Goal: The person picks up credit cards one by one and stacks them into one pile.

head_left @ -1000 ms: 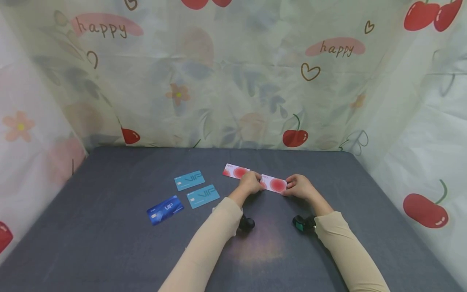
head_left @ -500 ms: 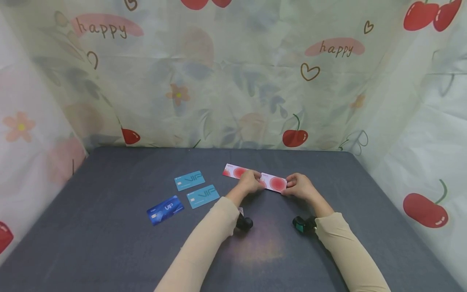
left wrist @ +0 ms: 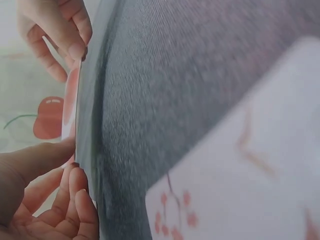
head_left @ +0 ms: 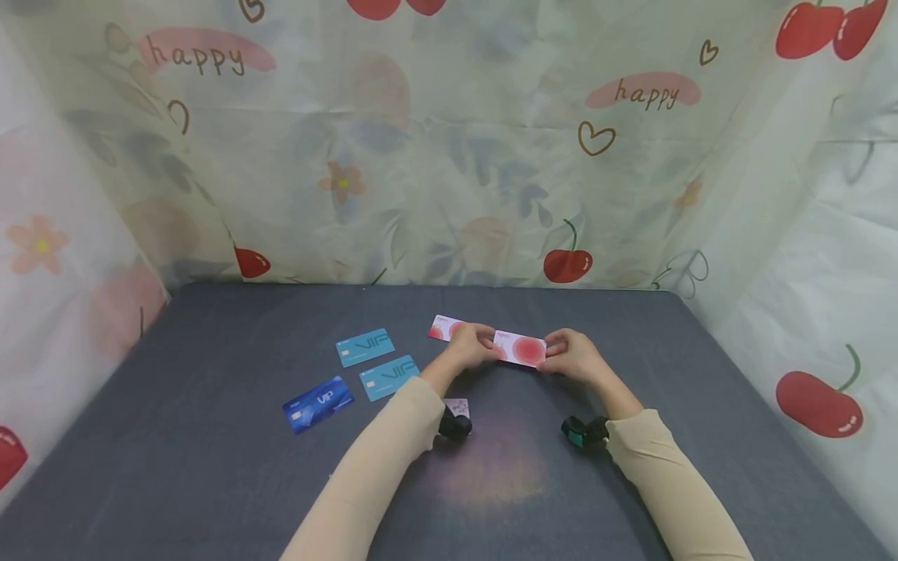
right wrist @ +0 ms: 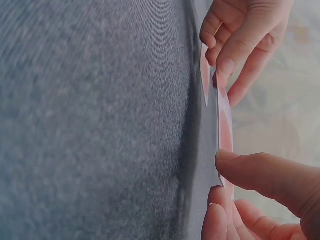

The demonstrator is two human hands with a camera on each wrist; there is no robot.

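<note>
Both hands hold one pink-and-white card (head_left: 521, 348) with a red circle, over the far middle of the table. My left hand (head_left: 466, 347) pinches its left end between thumb and fingers. The right hand (head_left: 571, 355) pinches the opposite end. In the left wrist view the card is nearly edge-on, with the left thumb (left wrist: 42, 156) on its near face. A matching pink card (head_left: 443, 326) lies just behind the left hand, which partly covers it. Below the left wrist, a pale card with a blossom print (head_left: 459, 407) is partly hidden; it looms large in the left wrist view.
Two light blue VIP cards (head_left: 365, 347) and a dark blue VIP card (head_left: 319, 404) lie left of the hands. Dark grey cloth covers the table (head_left: 210, 467). A printed curtain (head_left: 449, 195) hangs behind the far edge and along both sides.
The held card has shifted a little left and away, carried by both hands. My left forearm has moved left, covering more of the far pink card and uncovering more of the blossom card.
</note>
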